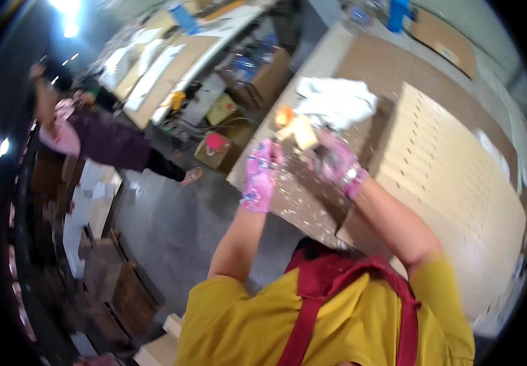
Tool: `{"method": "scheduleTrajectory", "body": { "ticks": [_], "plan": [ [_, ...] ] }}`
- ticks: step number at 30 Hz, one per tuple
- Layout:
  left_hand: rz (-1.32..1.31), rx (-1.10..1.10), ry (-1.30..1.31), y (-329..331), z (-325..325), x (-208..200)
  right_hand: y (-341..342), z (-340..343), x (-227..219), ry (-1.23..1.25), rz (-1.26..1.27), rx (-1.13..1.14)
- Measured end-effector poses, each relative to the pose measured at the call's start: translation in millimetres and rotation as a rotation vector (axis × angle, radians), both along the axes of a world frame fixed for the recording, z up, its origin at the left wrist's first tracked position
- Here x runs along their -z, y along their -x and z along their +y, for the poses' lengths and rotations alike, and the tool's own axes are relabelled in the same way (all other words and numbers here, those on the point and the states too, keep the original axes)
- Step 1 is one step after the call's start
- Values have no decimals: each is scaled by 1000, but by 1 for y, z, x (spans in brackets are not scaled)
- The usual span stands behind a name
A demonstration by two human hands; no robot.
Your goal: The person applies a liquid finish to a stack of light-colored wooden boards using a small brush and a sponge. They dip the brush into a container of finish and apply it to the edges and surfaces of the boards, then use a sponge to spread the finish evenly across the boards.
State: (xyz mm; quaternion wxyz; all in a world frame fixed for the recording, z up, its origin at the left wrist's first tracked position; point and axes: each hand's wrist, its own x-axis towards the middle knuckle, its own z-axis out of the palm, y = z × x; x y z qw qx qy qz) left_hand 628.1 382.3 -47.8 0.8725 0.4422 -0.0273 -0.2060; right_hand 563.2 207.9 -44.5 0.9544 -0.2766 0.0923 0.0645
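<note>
My left hand [260, 177], in a pink patterned glove, is over the near left edge of the work table, its fingers curled together. Whatever it may hold is too small to make out. Opposite it, my right hand [338, 163], in a similar but dirtier glove, has its fingers bent inward; their grip is blurred, and I cannot make out anything in them. Just beyond both hands lie a pale yellow block [304, 132] and a small orange piece [284, 116]. A crumpled white cloth [336, 100] rests behind them. Pale chips are scattered over the brown tabletop [303, 195].
A large stack of pale wooden boards [452, 177] with rows of dark holes fills the table's right side. Farther left stand a yellowish container with a red top [217, 149] and a cardboard box of bottles [263, 76]. Another person [108, 140] in a dark apron is at the left.
</note>
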Motion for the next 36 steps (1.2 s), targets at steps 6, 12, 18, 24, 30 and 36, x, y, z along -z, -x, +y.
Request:
{"method": "scheduleTrajectory", "body": {
  "ticks": [6, 12, 18, 24, 30, 36],
  "plan": [
    [-170, 66, -106, 2, 8, -14, 6, -5, -1, -109, 37, 76],
    [-165, 149, -207, 20, 12, -34, 11, -4, -14, -110, 53, 52],
    [-218, 264, -291, 29, 21, -37, 24, -6, -24, -113, 65, 9],
    [-225, 259, -251, 55, 35, -45, 39, 8, -33, -66, 97, 42],
    [-516, 208, -680, 84, 52, -83, 53, 19, -47, -27, 88, 26],
    [-777, 77, -988, 97, 64, -91, 62, 23, -54, -81, 50, -67]
  ]
}}
